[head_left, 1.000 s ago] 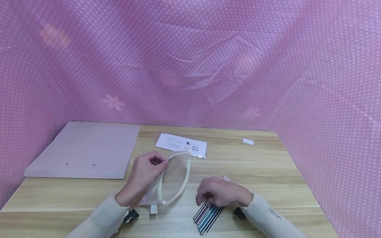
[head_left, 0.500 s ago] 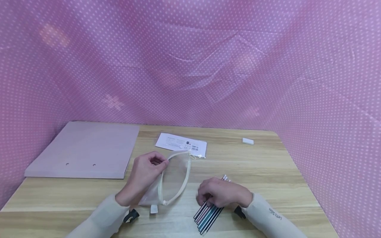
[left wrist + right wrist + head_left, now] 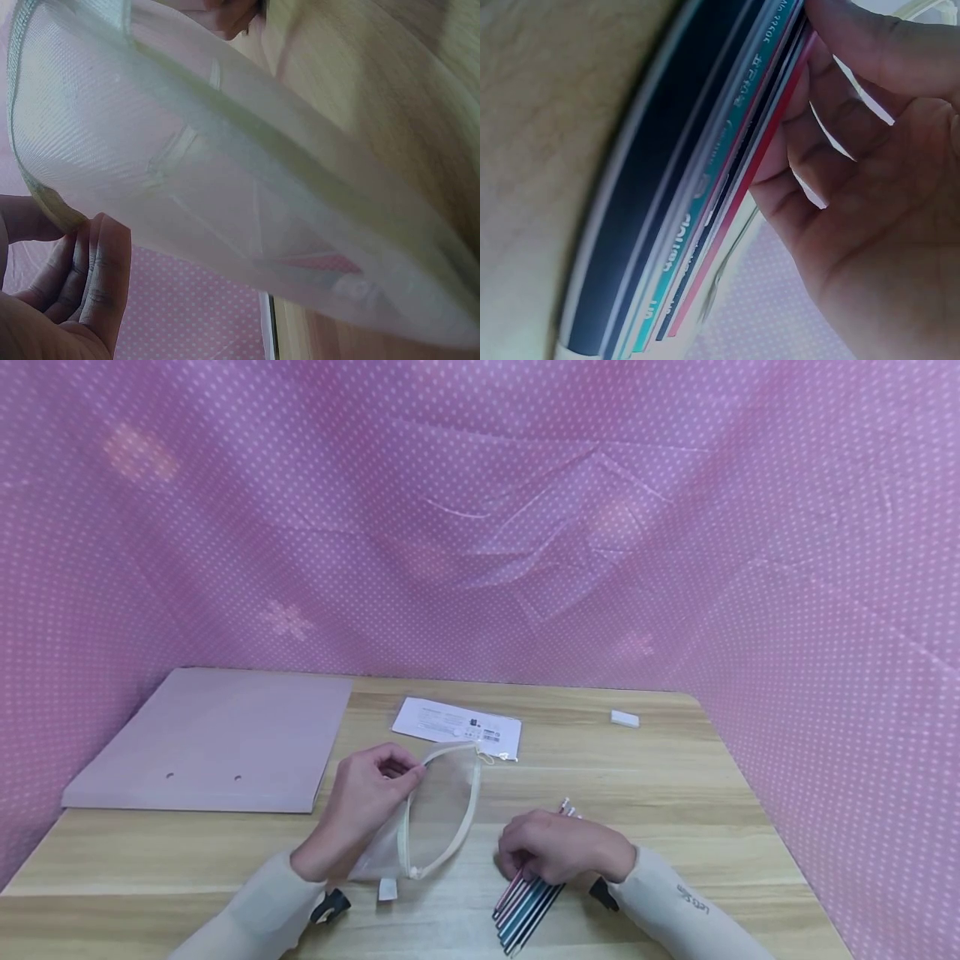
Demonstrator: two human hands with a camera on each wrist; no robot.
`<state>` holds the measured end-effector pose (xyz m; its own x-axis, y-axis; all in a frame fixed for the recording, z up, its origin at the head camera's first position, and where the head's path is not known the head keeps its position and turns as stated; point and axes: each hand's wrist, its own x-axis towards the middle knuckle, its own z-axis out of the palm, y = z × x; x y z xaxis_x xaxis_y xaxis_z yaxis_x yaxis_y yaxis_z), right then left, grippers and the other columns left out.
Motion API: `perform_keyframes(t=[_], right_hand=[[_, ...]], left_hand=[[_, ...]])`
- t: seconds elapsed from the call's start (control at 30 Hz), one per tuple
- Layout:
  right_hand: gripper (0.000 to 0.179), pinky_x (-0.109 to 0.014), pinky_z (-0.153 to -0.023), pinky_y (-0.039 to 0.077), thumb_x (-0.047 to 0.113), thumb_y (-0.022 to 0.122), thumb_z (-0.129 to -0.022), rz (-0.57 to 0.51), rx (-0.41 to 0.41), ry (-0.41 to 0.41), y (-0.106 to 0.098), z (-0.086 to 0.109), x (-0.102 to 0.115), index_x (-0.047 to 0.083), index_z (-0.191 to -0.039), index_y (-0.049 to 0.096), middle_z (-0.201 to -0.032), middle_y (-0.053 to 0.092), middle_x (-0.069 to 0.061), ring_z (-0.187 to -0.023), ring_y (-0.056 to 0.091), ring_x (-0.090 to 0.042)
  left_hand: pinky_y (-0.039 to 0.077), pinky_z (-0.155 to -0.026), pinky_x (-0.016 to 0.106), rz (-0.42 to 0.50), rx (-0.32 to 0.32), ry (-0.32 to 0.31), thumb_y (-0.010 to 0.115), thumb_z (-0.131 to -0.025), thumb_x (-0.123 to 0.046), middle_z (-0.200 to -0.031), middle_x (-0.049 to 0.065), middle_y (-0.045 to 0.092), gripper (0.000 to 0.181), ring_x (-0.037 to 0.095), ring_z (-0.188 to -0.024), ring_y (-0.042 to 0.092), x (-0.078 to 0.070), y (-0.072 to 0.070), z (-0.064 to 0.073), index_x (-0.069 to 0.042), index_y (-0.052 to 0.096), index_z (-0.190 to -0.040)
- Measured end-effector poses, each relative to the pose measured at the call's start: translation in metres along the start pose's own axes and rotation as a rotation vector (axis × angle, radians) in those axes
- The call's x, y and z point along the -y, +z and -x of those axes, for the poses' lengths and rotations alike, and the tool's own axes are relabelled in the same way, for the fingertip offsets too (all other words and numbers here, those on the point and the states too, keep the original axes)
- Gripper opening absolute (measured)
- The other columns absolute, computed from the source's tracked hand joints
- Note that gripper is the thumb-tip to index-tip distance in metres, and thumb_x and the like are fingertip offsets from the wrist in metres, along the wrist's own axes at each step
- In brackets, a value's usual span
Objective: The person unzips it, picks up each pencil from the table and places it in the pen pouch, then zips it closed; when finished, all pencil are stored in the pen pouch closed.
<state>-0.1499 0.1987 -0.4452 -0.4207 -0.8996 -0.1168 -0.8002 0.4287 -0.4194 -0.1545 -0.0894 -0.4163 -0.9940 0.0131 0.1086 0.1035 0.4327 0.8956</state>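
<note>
Head camera view: dotted pink cloth (image 3: 480, 527) hangs around a wooden tabletop (image 3: 660, 768), where a pale flat board (image 3: 225, 727) lies at left. Near the middle, a translucent, pale-edged pouch (image 3: 446, 802) gapes wide at the mouth, just in front of a white printed packet (image 3: 438, 718). A person's left grip (image 3: 371, 797) pinches the pouch's left rim between thumb and fingertips. At the pouch's right, the right grip (image 3: 558, 845), thumb and fingers closed, holds a bundle of dark, teal and red pencils (image 3: 528, 910). Farther back at right lies a small white block (image 3: 624, 718).
</note>
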Motion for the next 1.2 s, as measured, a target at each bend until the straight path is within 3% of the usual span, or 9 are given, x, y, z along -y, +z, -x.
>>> perform_keyframes(t=[0.2, 0.33, 0.43, 0.57, 0.7, 0.87, 1.0, 1.2], right_hand=[[0.028, -0.008, -0.072, 0.046, -0.007, 0.069, -0.080, -0.047, -0.015, 0.048, -0.002, 0.000, 0.002, 0.020, -0.089, 0.068, -0.082, 0.064, 0.011, -0.078, 0.052, 0.005], [0.022, -0.013, -0.074, 0.051, 0.003, 0.073, -0.085, -0.154, -0.105, 0.124, -0.006, 0.001, 0.004, 0.023, -0.094, 0.070, -0.089, 0.067, 0.012, -0.080, 0.056, 0.005], [0.020, -0.018, -0.073, 0.052, 0.006, 0.074, -0.087, -0.231, -0.255, 0.159, -0.009, 0.000, 0.005, 0.024, -0.096, 0.070, -0.088, 0.069, 0.010, -0.079, 0.057, 0.003], [0.017, -0.024, -0.074, 0.055, 0.005, 0.073, -0.088, -0.370, -0.518, 0.192, -0.011, -0.003, 0.007, 0.018, -0.099, 0.070, -0.090, 0.072, -0.002, -0.080, 0.060, -0.003], [0.021, -0.025, -0.083, 0.058, 0.000, 0.068, -0.091, -0.616, -0.843, 0.276, -0.011, -0.010, 0.007, 0.004, -0.111, 0.066, -0.101, 0.071, -0.013, -0.091, 0.066, -0.008], [0.032, -0.021, -0.085, 0.057, -0.006, 0.062, -0.093, -0.905, -1.203, 0.379, -0.007, -0.023, 0.007, -0.007, -0.124, 0.055, -0.106, 0.066, -0.011, -0.098, 0.066, -0.013], [0.034, -0.023, -0.086, 0.058, -0.008, 0.057, -0.095, -0.958, -1.382, 0.403, -0.001, -0.032, 0.007, -0.010, -0.128, 0.050, -0.107, 0.065, -0.011, -0.097, 0.066, -0.011], [0.033, -0.025, -0.091, 0.057, -0.003, 0.054, -0.100, -0.957, -1.550, 0.323, 0.000, -0.042, 0.008, -0.010, -0.131, 0.046, -0.109, 0.062, -0.007, -0.097, 0.064, -0.009]], left_hand=[[0.053, -0.067, 0.020, -0.005, -0.002, 0.007, 0.079, -0.086, -0.018, -0.081, 0.002, 0.074, 0.006, 0.013, -0.073, 0.065, 0.000, -0.001, 0.001, -0.014, 0.075, -0.087], [0.052, -0.067, 0.020, -0.010, -0.003, 0.008, 0.079, -0.086, -0.019, -0.081, 0.002, 0.074, 0.006, 0.013, -0.073, 0.065, 0.000, -0.002, 0.001, -0.015, 0.075, -0.087], [0.053, -0.067, 0.020, -0.002, 0.000, -0.004, 0.079, -0.086, -0.019, -0.082, 0.003, 0.074, 0.006, 0.013, -0.074, 0.065, 0.000, -0.002, 0.000, -0.014, 0.075, -0.087], [0.053, -0.067, 0.021, 0.004, 0.002, -0.009, 0.079, -0.085, -0.018, -0.082, 0.003, 0.074, 0.007, 0.013, -0.074, 0.066, 0.000, -0.002, 0.000, -0.013, 0.074, -0.087], [0.054, -0.067, 0.021, -0.006, 0.000, -0.002, 0.079, -0.085, -0.019, -0.082, 0.002, 0.074, 0.006, 0.013, -0.073, 0.066, 0.002, -0.002, -0.001, -0.015, 0.074, -0.087], [0.053, -0.067, 0.021, -0.013, -0.002, 0.013, 0.079, -0.085, -0.019, -0.081, 0.001, 0.074, 0.006, 0.013, -0.074, 0.066, 0.003, -0.002, -0.001, -0.016, 0.075, -0.087], [0.053, -0.067, 0.020, -0.010, 0.000, 0.025, 0.079, -0.086, -0.019, -0.081, 0.002, 0.074, 0.006, 0.013, -0.074, 0.066, 0.002, -0.002, -0.001, -0.015, 0.075, -0.086], [0.053, -0.068, 0.020, -0.016, -0.007, 0.039, 0.080, -0.085, -0.019, -0.080, 0.001, 0.074, 0.006, 0.011, -0.073, 0.066, 0.002, -0.001, -0.001, -0.016, 0.075, -0.085]])
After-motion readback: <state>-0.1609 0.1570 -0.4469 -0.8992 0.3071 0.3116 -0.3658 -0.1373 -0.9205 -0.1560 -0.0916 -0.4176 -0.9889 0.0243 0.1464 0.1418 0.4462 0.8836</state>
